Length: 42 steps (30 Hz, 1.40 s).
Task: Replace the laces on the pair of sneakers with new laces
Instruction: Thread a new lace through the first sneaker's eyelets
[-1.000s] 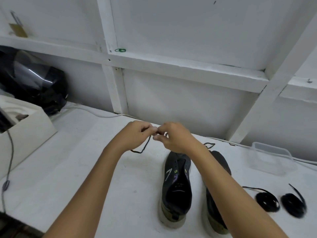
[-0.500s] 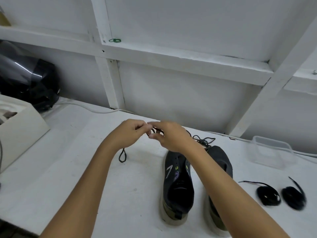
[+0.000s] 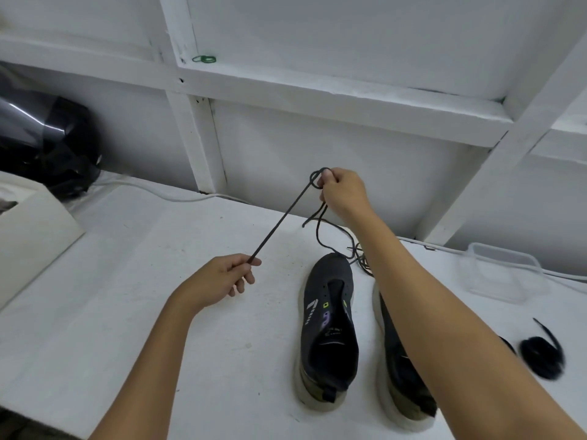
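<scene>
Two dark sneakers with pale soles stand side by side on the white table, toes away from me: the left sneaker (image 3: 328, 325) has bare eyelets, and my right forearm partly hides the right sneaker (image 3: 403, 373). A thin black lace (image 3: 279, 222) runs taut between my hands. My left hand (image 3: 219, 281) pinches its lower end above the table. My right hand (image 3: 344, 192), raised higher near the wall, grips a loop of it; the rest trails down to a tangle beyond the toes. A coiled black lace (image 3: 543, 357) lies at the right.
A clear plastic box (image 3: 498, 274) sits at the back right by a white cable. A black helmet (image 3: 41, 138) and a white box (image 3: 31, 236) occupy the left. The white framed wall stands close behind the shoes.
My hands, together a second ago, have parted. The left hand moved down and toward me, the right rose, and the lace now stretches straight between them.
</scene>
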{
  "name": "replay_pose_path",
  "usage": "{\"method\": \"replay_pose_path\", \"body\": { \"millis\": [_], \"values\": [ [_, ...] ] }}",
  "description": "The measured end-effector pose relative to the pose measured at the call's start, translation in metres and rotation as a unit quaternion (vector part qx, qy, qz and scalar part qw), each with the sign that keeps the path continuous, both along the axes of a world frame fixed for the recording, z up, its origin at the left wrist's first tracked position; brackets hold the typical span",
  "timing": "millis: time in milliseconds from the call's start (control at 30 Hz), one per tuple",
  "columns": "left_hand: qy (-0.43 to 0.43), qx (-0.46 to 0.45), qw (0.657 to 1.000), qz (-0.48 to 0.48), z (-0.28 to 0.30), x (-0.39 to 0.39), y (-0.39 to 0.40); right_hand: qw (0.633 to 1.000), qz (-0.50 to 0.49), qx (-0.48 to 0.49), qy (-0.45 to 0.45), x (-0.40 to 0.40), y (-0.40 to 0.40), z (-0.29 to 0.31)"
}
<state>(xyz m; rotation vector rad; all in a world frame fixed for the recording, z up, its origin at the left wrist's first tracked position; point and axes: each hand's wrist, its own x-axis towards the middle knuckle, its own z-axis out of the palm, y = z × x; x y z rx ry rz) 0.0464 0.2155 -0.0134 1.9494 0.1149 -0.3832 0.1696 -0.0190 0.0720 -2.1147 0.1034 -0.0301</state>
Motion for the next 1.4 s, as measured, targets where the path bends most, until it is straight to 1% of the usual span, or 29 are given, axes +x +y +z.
{"method": "replay_pose_path", "body": {
  "millis": [67,133,200,233,300,333,400,433,467,600,667,700,767,800,867,933,1033,1100,1200,1267,1300,1400],
  "values": [
    [0.024,-0.008,1.0,0.013,-0.01,-0.002,-0.005,1.0,0.003,0.006,-0.007,0.002,0.004,0.002],
    [0.05,0.008,0.998,0.043,-0.018,-0.002,-0.013,1.0,0.009,0.014,-0.011,0.0,0.008,0.001],
    [0.076,0.015,0.994,0.079,-0.025,-0.001,-0.023,0.999,0.036,-0.002,-0.007,-0.003,0.011,-0.002],
    [0.092,-0.02,0.99,0.105,-0.028,0.0,-0.029,0.997,0.066,-0.045,0.002,-0.005,0.01,-0.004],
    [0.122,-0.157,0.967,0.16,-0.033,0.004,-0.04,0.978,0.122,-0.162,0.049,-0.01,0.006,-0.007],
    [0.134,-0.225,0.948,0.18,-0.035,0.006,-0.045,0.969,0.122,-0.203,0.075,-0.012,0.003,-0.011],
    [0.15,-0.328,0.91,0.203,-0.033,0.007,-0.055,0.961,0.087,-0.243,0.1,-0.022,-0.007,-0.018],
    [0.151,-0.358,0.899,0.204,-0.032,0.007,-0.059,0.958,0.071,-0.253,0.112,-0.027,-0.012,-0.023],
    [0.147,-0.372,0.895,0.197,-0.03,0.006,-0.064,0.957,0.052,-0.256,0.124,-0.033,-0.019,-0.03],
    [0.121,-0.379,0.903,0.163,-0.028,0.003,-0.081,0.959,-0.002,-0.237,0.154,-0.061,-0.046,-0.058],
    [0.108,-0.375,0.906,0.163,-0.029,0.0,-0.09,0.969,-0.016,-0.187,0.158,-0.076,-0.052,-0.066],
    [0.098,-0.354,0.917,0.159,-0.029,-0.001,-0.094,0.975,-0.024,-0.154,0.157,-0.082,-0.055,-0.069],
    [0.06,-0.273,0.948,0.151,-0.03,-0.004,-0.103,0.983,-0.039,-0.096,0.152,-0.094,-0.056,-0.072],
    [0.038,-0.246,0.956,0.155,-0.031,-0.006,-0.106,0.986,-0.044,-0.072,0.147,-0.098,-0.055,-0.072],
    [0.01,-0.241,0.955,0.175,-0.032,-0.009,-0.113,0.989,-0.037,-0.046,0.135,-0.1,-0.053,-0.072],
    [-0.001,-0.244,0.952,0.185,-0.032,-0.011,-0.117,0.988,-0.008,-0.05,0.143,-0.102,-0.051,-0.073],
    [-0.011,-0.243,0.954,0.175,-0.033,-0.013,-0.122,0.982,0.026,-0.106,0.154,-0.103,-0.05,-0.074],
    [-0.014,-0.226,0.958,0.174,-0.034,-0.014,-0.122,0.979,0.034,-0.127,0.153,-0.102,-0.049,-0.073],
    [-0.016,-0.202,0.964,0.174,-0.036,-0.015,-0.12,0.968,0.062,-0.159,0.182,-0.099,-0.042,-0.07],
    [-0.021,-0.182,0.968,0.173,-0.036,-0.016,-0.119,0.964,0.065,-0.158,0.202,-0.098,-0.037,-0.072],
    [-0.024,-0.173,0.969,0.174,-0.035,-0.017,-0.119,0.967,0.054,-0.135,0.208,-0.098,-0.036,-0.076],
    [-0.036,-0.172,0.967,0.183,-0.031,-0.017,-0.116,0.975,0.007,-0.007,0.222,-0.099,-0.033,-0.083]
  ]
}}
